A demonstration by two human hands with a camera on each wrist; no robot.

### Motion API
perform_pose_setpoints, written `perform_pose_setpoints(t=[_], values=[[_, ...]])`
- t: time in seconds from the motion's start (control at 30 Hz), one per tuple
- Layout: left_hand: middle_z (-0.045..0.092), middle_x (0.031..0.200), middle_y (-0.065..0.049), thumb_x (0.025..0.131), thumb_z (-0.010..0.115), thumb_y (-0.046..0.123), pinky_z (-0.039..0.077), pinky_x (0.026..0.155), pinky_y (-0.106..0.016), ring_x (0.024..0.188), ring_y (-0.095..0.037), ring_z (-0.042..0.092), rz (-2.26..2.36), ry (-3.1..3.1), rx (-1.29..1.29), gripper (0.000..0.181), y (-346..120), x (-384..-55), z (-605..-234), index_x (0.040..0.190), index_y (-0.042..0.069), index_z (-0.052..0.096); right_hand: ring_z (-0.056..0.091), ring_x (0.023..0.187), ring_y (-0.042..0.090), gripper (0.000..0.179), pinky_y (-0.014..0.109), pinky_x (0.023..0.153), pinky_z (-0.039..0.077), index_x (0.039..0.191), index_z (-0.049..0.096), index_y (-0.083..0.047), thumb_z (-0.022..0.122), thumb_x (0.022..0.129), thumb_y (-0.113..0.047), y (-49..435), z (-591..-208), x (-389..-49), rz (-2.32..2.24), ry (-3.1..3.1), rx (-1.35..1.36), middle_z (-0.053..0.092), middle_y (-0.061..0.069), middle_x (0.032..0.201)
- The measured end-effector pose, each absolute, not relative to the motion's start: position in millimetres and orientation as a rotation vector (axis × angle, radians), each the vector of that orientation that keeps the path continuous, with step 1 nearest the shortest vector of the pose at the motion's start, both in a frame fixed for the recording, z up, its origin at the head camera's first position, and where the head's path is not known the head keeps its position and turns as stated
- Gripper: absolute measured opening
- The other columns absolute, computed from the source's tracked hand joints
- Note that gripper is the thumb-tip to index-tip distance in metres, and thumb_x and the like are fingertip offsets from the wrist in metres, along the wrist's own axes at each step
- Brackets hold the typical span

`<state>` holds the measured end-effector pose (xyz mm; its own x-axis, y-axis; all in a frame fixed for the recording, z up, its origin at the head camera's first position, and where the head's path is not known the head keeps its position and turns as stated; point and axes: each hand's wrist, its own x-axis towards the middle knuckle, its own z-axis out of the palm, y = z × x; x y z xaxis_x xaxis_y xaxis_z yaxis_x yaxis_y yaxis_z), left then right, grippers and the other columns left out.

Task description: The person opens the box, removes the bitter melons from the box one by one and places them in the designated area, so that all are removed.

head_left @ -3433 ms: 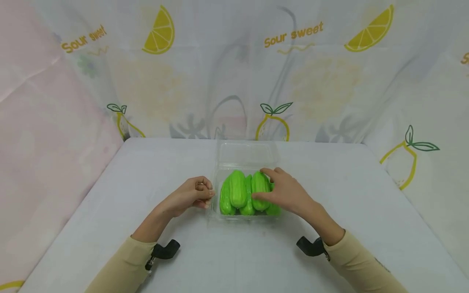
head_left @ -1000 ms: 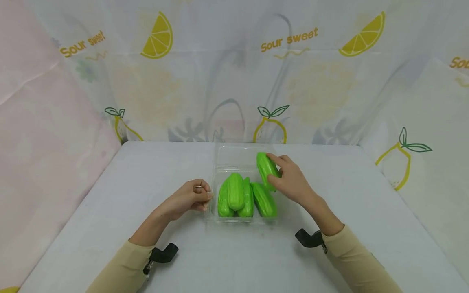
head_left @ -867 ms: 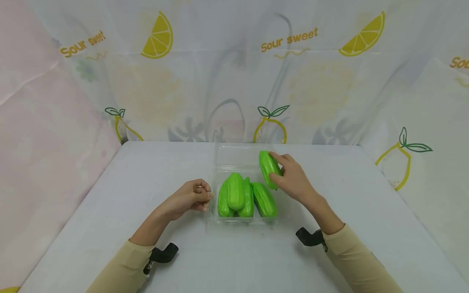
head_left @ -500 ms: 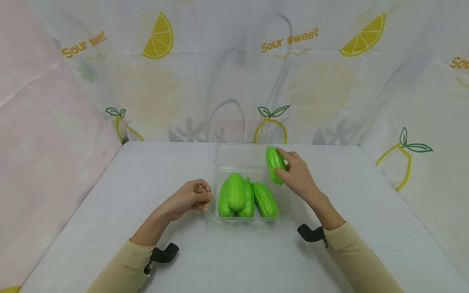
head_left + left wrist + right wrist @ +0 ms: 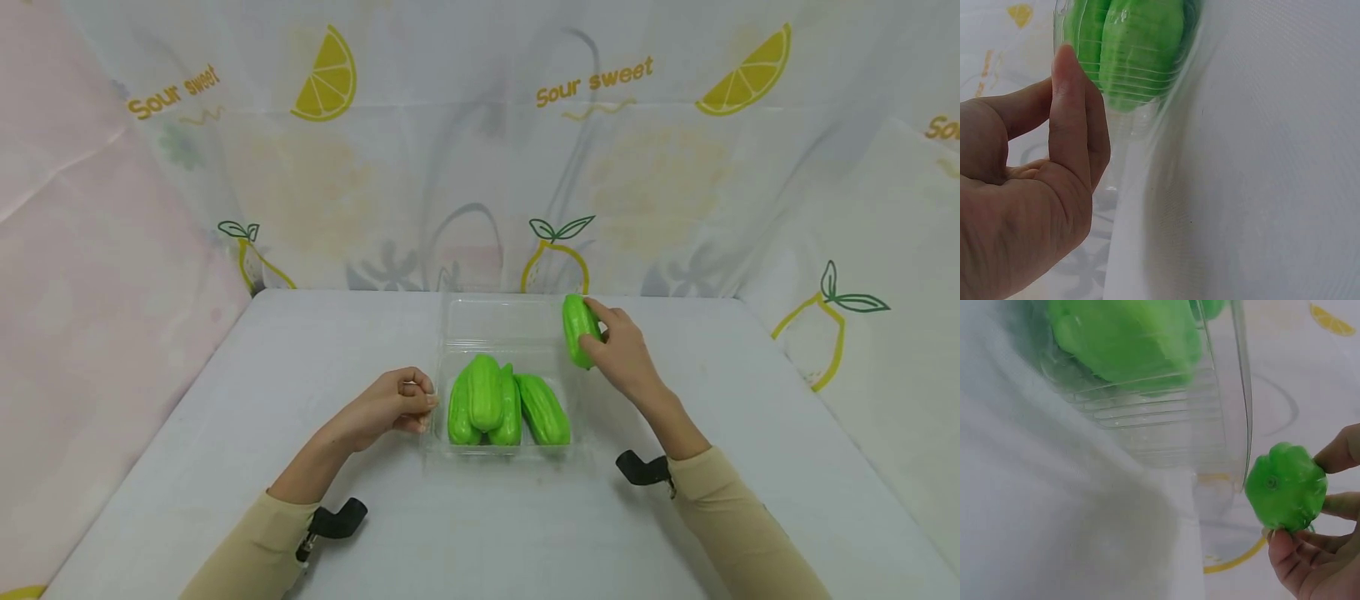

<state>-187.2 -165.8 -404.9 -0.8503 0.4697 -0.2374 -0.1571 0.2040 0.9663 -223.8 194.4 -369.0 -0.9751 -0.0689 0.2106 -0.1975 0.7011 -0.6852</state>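
My right hand (image 5: 622, 350) grips a shiny green ribbed cucumber (image 5: 578, 329) between thumb and fingers. It holds the cucumber upright, above the back right corner of a clear plastic clamshell box (image 5: 506, 450). In the right wrist view the held cucumber (image 5: 1285, 487) shows its blunt end, just outside the box wall. At the box's left side, my left hand (image 5: 393, 400) pinches the rim, thumb toward the camera in the left wrist view. Inside the box, three green cucumbers (image 5: 486, 392) bunch together at the left, one on top, and another cucumber (image 5: 542, 408) leans alone at the right.
The box's hinged lid (image 5: 502, 321) lies folded back toward the rear of the white-covered table (image 5: 480, 533). Behind the table hangs a lemon-printed cloth (image 5: 480, 150), meeting its back edge. A black wrist mount (image 5: 641, 468) juts inward from the right sleeve, and a matching one from the left.
My right hand has lifted one cucumber from the right side of the box, then carried it right and back, turning it more upright. My left hand has stayed at the rim.
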Motion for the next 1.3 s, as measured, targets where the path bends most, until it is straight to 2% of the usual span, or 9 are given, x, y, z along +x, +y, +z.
perform_pose_setpoints(t=[0.53, 1.0, 1.3], values=[[0.058, 0.073, 0.000, 0.097, 0.062, 0.011, 0.056, 0.061, -0.021, 0.066, -0.011, 0.061, 1.687, 2.002, 0.305, 0.026, -166.2, -187.2, -404.8, 0.109, -0.004, 0.044, 0.056, 0.078, 0.026, 0.063, 0.029, 0.061, 0.047, 0.150, 0.041, -0.007, 0.050, 0.088, -0.015, 207.6, -381.5, -231.2, 1.163, -2.732, 0.144, 0.055, 0.022, 0.131], [0.058, 0.073, 0.001, 0.097, 0.062, 0.011, 0.055, 0.060, -0.020, 0.064, -0.010, 0.060, 1.694, 1.997, 0.282, 0.025, -165.5, -187.6, -406.1, 0.109, -0.003, 0.045, 0.063, 0.095, 0.034, 0.059, 0.028, 0.066, 0.049, 0.149, 0.040, -0.004, 0.052, 0.094, -0.020, 212.3, -394.8, -238.7, 1.143, -2.814, 0.120, 0.053, 0.027, 0.139], [0.057, 0.072, 0.001, 0.097, 0.063, 0.011, 0.055, 0.059, -0.020, 0.064, -0.010, 0.060, 1.696, 2.001, 0.282, 0.026, -165.5, -187.8, -407.2, 0.109, -0.003, 0.045, 0.063, 0.102, 0.038, 0.058, 0.040, 0.078, 0.054, 0.148, 0.041, -0.001, 0.053, 0.095, -0.021, 214.1, -403.8, -244.1, 1.088, -2.862, 0.116, 0.053, 0.028, 0.139]])
